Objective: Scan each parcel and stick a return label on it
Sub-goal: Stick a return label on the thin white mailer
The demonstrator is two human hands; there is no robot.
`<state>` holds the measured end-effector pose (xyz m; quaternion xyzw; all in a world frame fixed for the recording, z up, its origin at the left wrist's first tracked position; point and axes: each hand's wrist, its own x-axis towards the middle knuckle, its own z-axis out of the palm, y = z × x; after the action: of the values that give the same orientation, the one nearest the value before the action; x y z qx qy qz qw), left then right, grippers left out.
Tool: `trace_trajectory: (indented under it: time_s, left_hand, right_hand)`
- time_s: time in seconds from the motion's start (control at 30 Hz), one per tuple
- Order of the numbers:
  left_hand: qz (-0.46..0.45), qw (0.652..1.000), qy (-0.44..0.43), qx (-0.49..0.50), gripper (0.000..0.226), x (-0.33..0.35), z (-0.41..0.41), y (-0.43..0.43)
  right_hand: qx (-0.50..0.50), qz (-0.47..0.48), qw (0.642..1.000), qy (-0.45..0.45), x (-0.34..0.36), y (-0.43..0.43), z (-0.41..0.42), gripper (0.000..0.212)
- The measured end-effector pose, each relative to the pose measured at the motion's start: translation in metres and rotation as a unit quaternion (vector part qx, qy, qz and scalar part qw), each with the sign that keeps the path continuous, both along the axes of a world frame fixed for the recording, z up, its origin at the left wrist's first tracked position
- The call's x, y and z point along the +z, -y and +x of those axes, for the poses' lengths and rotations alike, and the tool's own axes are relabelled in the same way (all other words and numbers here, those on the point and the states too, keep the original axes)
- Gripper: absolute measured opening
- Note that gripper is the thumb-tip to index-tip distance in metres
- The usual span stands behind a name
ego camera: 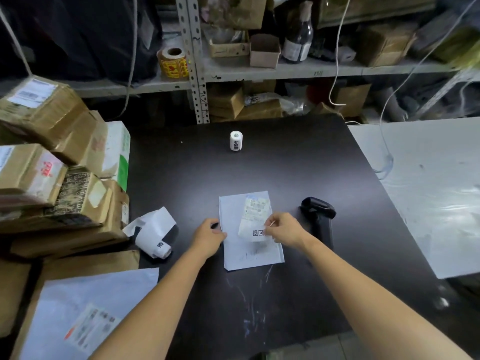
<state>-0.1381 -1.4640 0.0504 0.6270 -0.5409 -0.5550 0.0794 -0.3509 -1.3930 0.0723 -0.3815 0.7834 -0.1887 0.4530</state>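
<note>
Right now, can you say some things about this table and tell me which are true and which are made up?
The right hand pinches a label over the white parcel. True.
The scanner is in the left hand. False: it lies on the table, right of the parcel; the left hand holds the parcel's edge.
A small label roll stands upright far across the table. True.
The boxes are stacked on the right. False: they are stacked on the left.
</note>
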Motion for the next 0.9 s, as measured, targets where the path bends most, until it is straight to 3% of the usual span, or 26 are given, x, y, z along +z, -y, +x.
trace_trajectory:
  time_s: [0.2,0.43,0.6,0.9]
  left_hand:
    - [0.039,0.998,-0.032,0.022,0.035,-0.004,-0.008,-0.001]
    - [0.018,0.998,-0.04,0.038,0.023,-0.007,-0.017,0.0]
    - [0.046,0.996,-0.071,0.043,0.035,-0.011,-0.024,0.002]
    - [0.03,0.998,-0.059,0.008,0.028,-0.016,-0.019,0.002]
  right_hand:
    - [0.009,0.005,1.0,0.005,-0.019,-0.008,0.005,0.014]
    - [-0.004,-0.005,1.0,0.002,-0.033,-0.01,0.002,0.017]
    - [-0.01,-0.011,1.0,-0.008,-0.035,-0.007,0.002,0.016]
    - [0.02,-0.012,0.993,-0.115,-0.039,-0.004,0.015,0.02]
